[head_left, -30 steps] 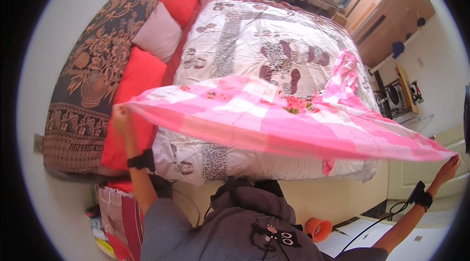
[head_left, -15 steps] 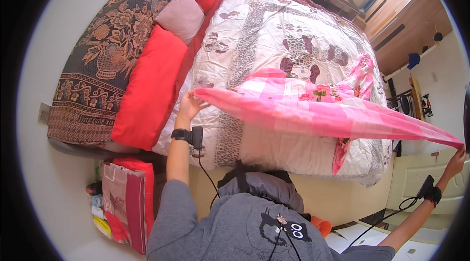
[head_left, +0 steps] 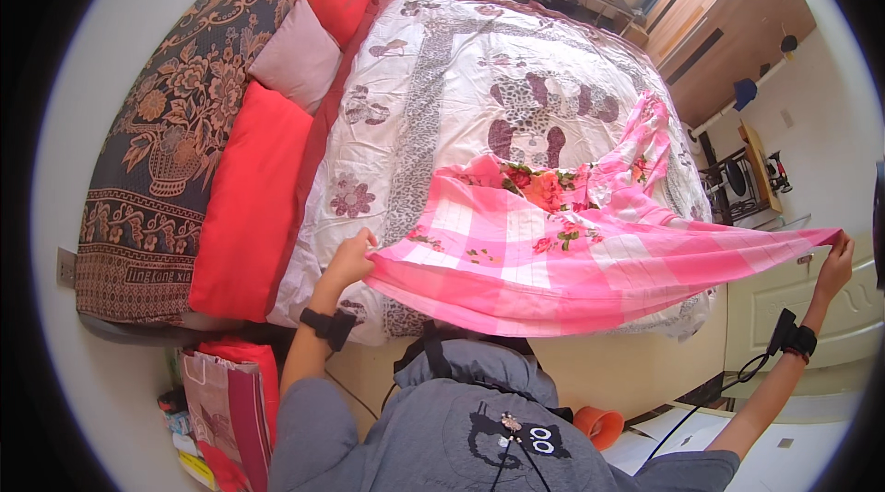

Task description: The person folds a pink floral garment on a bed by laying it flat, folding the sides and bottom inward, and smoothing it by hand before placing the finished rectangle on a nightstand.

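Cloth (head_left: 535, 280) drops lower in the frame, left hand (head_left: 349, 259) with it

Since the last picture, we see the pink checked, flowered cloth's near edge sink toward the bed's (head_left: 378, 155) near side. It spans the lower centre to the far right, partly over the bed. The left hand's fingers close on one corner; the right hand's (head_left: 836, 268) pinch another at far right. We see a long red pillow (head_left: 253, 197) at left.
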The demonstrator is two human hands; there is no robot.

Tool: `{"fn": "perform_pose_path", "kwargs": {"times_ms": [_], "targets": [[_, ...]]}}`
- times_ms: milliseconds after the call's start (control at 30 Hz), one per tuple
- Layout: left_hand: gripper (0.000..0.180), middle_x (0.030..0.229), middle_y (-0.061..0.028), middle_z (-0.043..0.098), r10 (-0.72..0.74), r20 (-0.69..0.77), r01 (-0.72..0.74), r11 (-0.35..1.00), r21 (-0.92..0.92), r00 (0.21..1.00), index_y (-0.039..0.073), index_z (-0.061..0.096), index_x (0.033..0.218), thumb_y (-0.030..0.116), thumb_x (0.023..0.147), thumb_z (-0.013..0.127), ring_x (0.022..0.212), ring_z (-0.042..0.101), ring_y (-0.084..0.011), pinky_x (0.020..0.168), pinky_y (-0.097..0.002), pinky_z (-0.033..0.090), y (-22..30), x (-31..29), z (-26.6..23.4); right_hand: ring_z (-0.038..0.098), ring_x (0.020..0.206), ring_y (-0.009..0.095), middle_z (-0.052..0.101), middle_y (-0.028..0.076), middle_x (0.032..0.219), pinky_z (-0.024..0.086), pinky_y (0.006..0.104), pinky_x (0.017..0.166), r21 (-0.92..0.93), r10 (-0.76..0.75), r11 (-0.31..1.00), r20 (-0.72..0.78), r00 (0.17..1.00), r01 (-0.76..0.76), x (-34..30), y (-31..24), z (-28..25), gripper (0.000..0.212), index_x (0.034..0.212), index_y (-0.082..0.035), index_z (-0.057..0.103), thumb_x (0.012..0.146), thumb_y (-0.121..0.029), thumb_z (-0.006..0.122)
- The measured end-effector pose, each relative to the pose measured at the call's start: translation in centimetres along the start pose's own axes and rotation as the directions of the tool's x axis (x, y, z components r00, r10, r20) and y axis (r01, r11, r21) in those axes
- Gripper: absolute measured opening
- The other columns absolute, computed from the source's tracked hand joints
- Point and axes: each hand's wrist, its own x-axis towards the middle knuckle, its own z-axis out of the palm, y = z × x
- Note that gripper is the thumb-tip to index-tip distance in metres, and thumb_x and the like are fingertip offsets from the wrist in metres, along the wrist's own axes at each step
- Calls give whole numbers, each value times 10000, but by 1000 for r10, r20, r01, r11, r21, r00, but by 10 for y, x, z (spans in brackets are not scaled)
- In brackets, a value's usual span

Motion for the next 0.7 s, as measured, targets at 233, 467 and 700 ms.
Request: {"fn": "perform_pose_path", "kwargs": {"times_ms": [233, 467, 700], "targets": [[66, 593, -107, 494, 166, -869, -153, 983, 106, 466, 20, 481, 701, 16, 658, 530, 551, 473, -199, 515, -295, 378, -46, -21, -147, 579, 792, 317, 608, 131, 846, 429, 381, 651, -35, 59, 998, -60, 996, -61, -20, 59, 11, 310, 966, -99, 549, 894, -360, 399], [219, 681, -81, 597, -514, -579, 513, 838, -185, 632, 14, 564, 754, 231, 751, 536, 648, 589, -189, 566, -285, 465, -105, 14, -223, 571, 695, 335, 581, 156, 746, 436, 414, 565, 46, -382, 914, 441, 813, 404, -85, 2, 51, 155, 865, -67, 525, 865, -152, 395], [130, 681, -54, 570, -576, -498, -558, 85, -826, 649, 31, 552, 777, 124, 821, 472, 560, 555, -155, 488, -227, 507, -127, 35, -294, 580, 650, 243, 554, 77, 675, 464, 372, 551, 425, -645, 570, 762, 62, 703, -222, -7, 34, 55, 785, -88, 520, 755, -96, 475]]}}
